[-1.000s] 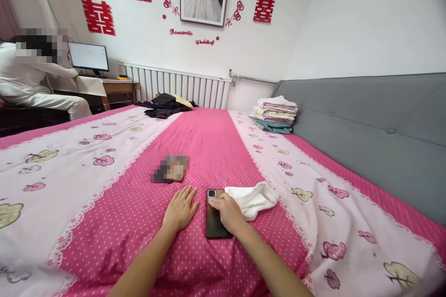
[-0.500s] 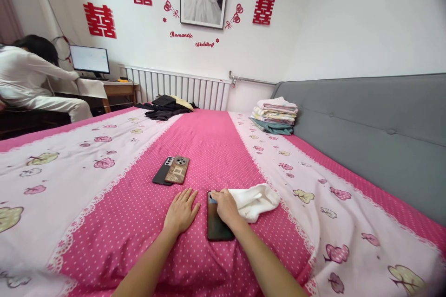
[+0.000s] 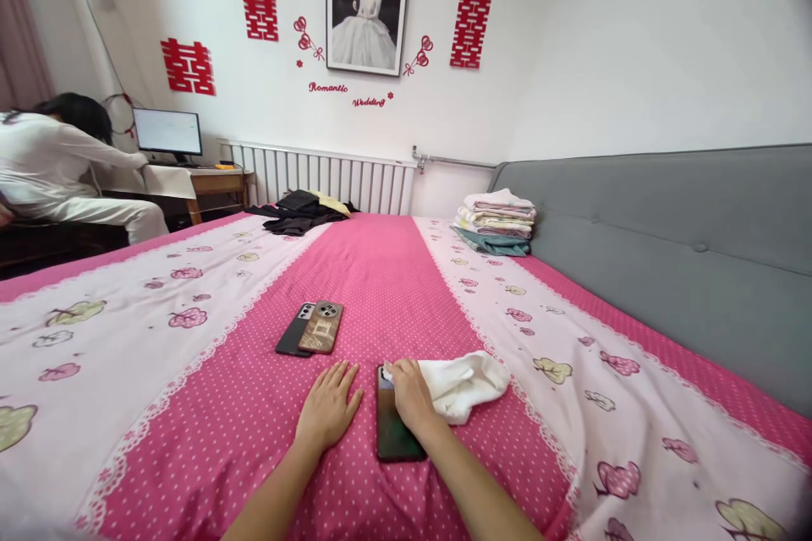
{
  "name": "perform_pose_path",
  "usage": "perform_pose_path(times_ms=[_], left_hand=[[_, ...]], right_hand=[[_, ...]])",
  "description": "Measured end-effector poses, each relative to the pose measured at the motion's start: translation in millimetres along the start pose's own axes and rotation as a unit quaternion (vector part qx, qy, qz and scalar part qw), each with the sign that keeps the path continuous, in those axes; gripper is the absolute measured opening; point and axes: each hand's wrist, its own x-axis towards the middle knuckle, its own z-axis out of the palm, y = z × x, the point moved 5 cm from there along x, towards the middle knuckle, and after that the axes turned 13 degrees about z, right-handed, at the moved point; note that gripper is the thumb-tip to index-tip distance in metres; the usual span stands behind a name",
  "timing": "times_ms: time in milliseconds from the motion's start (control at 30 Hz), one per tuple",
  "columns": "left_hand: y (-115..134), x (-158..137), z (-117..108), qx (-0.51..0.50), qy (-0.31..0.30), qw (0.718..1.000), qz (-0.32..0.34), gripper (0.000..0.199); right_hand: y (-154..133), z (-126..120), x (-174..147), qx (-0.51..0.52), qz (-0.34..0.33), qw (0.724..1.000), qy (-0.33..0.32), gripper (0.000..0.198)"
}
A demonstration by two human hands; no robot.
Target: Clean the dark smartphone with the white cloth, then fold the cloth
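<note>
My left hand lies flat on the pink dotted bedspread with its fingers stretched out, holding nothing. To its right, a dark glossy phone lies flat on the bed. My right hand rests over the upper part of that phone, its fingers closed on a white cloth. Most of the cloth trails to the right across the bedspread; a bit shows at the fingertips near the phone's top edge. Beyond my left hand lie two more phones, a brown patterned one partly on top of a black one.
Dark clothes lie at the bed's far edge. A stack of folded cloths stands by the grey headboard. At the far left a person leans over a desk with a monitor. A radiator runs along the wall.
The camera view has tilted up slightly, so everything sits lower. My right hand with the cloth has shifted slightly on the phone. My left hand stays flat.
</note>
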Motion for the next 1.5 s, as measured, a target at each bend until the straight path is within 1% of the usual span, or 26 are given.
perform_pose_path(times_ms=[100,333,400,600,733,800,867,1000,1200,1267,1400,1500], left_hand=[[0,0,-1,0.002,0.002,1.000,0.000,0.049],[-1,0,2,-0.006,-0.005,1.000,-0.002,0.051],[-1,0,4,-0.008,-0.005,1.000,-0.002,0.051],[-1,0,4,-0.008,-0.002,1.000,-0.001,0.050],[-1,0,4,-0.009,0.005,1.000,-0.001,0.050],[0,0,3,-0.012,0.008,1.000,0.001,0.050],[0,0,3,-0.014,0.009,1.000,0.004,0.050],[0,1,3,-0.015,0.009,1.000,0.004,0.050],[0,1,4,-0.012,0.003,1.000,0.005,0.051],[0,1,4,-0.011,0.003,1.000,0.005,0.051],[-1,1,4,-0.010,0.003,1.000,0.002,0.050],[-1,1,4,-0.010,0.002,1.000,0.001,0.050]], right_hand=[[-2,0,1,-0.006,0.013,1.000,0.007,0.035],[-6,0,8,-0.026,0.024,0.999,-0.007,0.037],[-10,0,8,-0.027,0.008,1.000,-0.012,0.037],[-23,1,4,-0.016,-0.074,0.996,-0.044,0.033],[-20,-4,-8,-0.008,-0.113,0.992,-0.058,0.032],[-16,-9,-16,-0.011,-0.122,0.991,-0.062,0.031],[-11,-14,-21,-0.026,-0.111,0.992,-0.061,0.031],[-5,-19,-23,-0.056,-0.064,0.995,-0.054,0.032],[-8,-9,-4,-0.067,0.001,0.997,-0.035,0.035],[-10,-4,3,-0.068,-0.001,0.997,-0.036,0.036],[-19,0,11,-0.064,-0.049,0.996,-0.048,0.032],[-21,-1,13,-0.065,-0.067,0.994,-0.053,0.031]])
